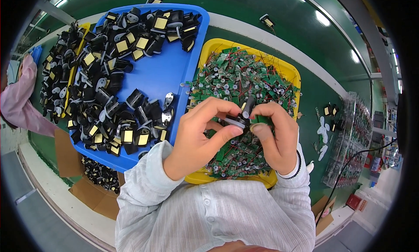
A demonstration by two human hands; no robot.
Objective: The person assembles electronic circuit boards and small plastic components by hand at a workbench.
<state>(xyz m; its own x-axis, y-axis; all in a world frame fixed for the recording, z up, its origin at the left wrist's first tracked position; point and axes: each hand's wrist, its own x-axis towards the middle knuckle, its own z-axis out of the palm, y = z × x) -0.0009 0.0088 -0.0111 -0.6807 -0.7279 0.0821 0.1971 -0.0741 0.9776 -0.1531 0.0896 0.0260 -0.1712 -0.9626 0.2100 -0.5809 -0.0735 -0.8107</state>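
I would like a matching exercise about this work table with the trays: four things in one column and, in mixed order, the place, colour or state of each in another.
Column one
1. Heap of green circuit boards
2. Black plastic part above the heap
3. Cardboard box at lower left
4. Co-worker's sleeve

Column two
A. Open, with many black parts inside
B. Pink
C. In a yellow tray, right of the blue tray
D. Held in the left hand

Pairs: 1-C, 2-D, 3-A, 4-B
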